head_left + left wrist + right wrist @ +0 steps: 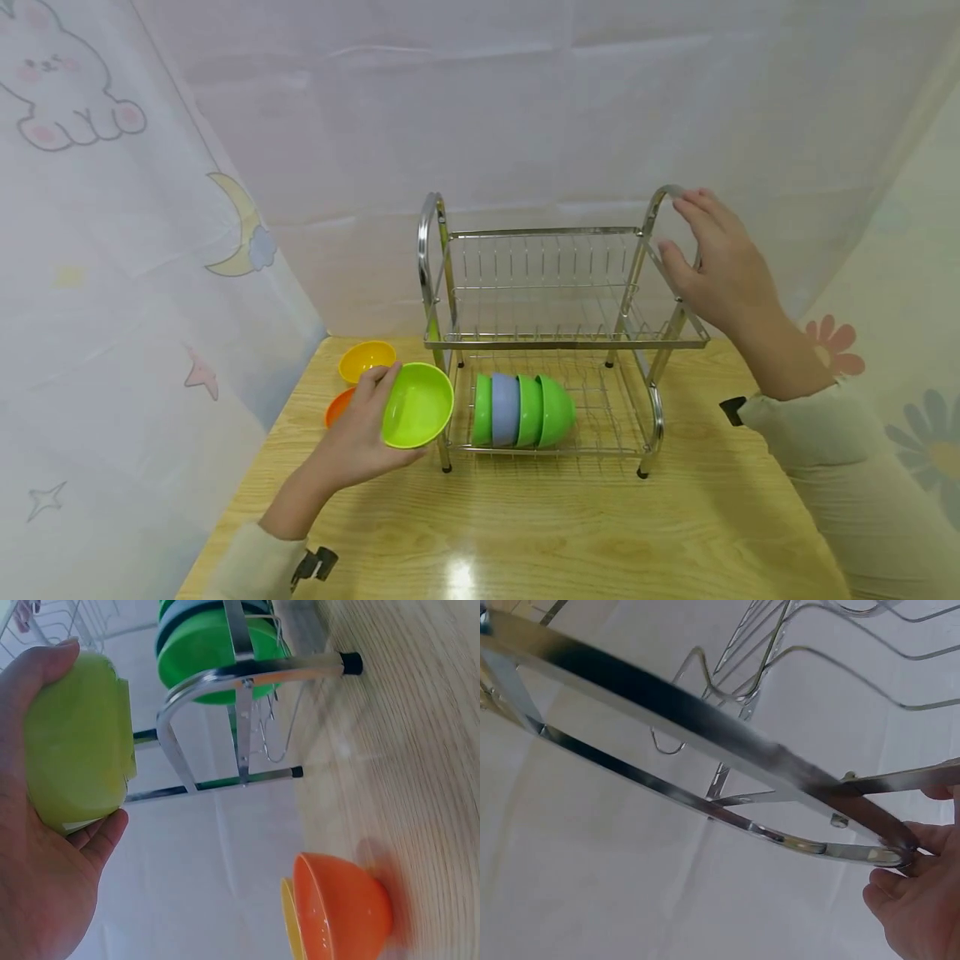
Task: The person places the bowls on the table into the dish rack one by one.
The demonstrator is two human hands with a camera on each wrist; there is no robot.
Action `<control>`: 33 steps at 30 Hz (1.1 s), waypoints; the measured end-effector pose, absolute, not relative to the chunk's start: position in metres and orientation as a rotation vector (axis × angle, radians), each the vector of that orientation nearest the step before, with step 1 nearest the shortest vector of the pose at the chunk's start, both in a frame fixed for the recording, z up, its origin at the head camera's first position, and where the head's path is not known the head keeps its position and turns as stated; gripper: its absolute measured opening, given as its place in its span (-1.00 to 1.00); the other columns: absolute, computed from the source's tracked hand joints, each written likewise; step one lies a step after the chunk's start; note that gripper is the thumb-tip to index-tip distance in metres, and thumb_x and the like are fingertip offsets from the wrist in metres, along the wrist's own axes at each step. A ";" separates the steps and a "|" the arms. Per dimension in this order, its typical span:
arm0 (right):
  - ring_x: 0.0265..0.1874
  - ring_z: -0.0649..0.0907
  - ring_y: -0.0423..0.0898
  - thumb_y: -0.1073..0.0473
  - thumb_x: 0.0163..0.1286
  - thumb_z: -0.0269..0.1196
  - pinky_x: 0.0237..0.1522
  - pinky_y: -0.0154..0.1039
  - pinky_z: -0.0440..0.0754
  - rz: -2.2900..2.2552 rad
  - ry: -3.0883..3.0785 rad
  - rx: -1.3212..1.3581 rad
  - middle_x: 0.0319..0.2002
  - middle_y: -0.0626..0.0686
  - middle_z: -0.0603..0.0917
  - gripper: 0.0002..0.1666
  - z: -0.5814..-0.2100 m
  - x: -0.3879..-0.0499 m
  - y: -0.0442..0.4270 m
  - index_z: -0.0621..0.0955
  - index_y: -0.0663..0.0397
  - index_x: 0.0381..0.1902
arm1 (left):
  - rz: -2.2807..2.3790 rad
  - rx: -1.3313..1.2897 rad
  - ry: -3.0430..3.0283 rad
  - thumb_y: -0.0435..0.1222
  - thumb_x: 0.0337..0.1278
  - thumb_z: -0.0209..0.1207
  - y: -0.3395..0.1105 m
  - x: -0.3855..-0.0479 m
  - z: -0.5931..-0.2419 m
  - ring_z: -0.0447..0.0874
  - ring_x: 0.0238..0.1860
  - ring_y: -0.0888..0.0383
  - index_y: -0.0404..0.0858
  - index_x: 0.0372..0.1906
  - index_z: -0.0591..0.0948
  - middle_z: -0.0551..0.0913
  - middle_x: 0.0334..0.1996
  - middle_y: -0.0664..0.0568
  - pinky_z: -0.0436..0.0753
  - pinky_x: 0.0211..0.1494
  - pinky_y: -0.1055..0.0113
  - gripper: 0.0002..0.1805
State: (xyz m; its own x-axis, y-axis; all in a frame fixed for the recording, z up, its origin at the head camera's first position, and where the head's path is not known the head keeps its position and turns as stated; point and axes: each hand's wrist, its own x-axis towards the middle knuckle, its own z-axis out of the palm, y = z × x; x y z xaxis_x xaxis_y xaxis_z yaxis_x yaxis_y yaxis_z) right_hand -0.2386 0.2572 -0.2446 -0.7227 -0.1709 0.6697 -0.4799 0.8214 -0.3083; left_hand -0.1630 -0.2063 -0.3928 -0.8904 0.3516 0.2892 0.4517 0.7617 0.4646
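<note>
Just in front of the metal rack's left end, above the table, a lime-green bowl [417,406] is held up by the left hand [358,437], which grasps its side between thumb and fingers. The bowl is deep and round, smooth and glossy inside, its mouth tipped towards the head camera; the left wrist view shows its rounded outer wall and a raised foot ring. The left forearm reaches in from the lower left, the wrist bent slightly inward.

The rack [555,345] is of shiny, chrome-like metal, two-tiered, with arched end frames, thin wire shelves and black-capped feet [351,663]. On its lower shelf, towards the left, three green bowls [555,412] and one blue-grey bowl [506,410] lie on their sides, nested in a row.

The right hand [723,267] is raised at the rack's right arch, gripping it lightly, fingers bent over the curved top and thumb spread apart.

On the table [525,533], pale with a wood-grain surface, a yellow bowl [358,360] and a glossy orange bowl [349,911] stand upright left of the rack. Behind hangs a creased pale cloth [487,125]. Both sleeves [825,433] are cream-coloured.
</note>
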 end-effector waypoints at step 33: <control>0.27 0.55 0.04 0.18 0.50 0.11 0.37 -0.20 0.45 1.193 -1.622 0.957 0.08 0.44 0.60 -0.52 -0.369 -0.142 0.146 0.51 0.65 0.04 | -0.964 -0.869 -2.685 0.09 -0.33 0.62 -0.129 -0.153 -0.381 0.48 0.27 -0.05 -0.03 0.65 -0.02 0.14 0.46 -0.02 0.66 0.18 0.06 0.42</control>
State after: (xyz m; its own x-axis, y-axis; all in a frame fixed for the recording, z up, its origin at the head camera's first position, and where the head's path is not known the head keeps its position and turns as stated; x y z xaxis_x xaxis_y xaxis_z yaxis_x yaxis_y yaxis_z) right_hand -0.1420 0.1457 -0.3688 -0.3153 -0.0803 0.9456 -0.9266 0.2414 -0.2884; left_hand -0.1531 -0.1289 -0.3815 -0.8184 0.4703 0.3304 0.5730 0.6233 0.5321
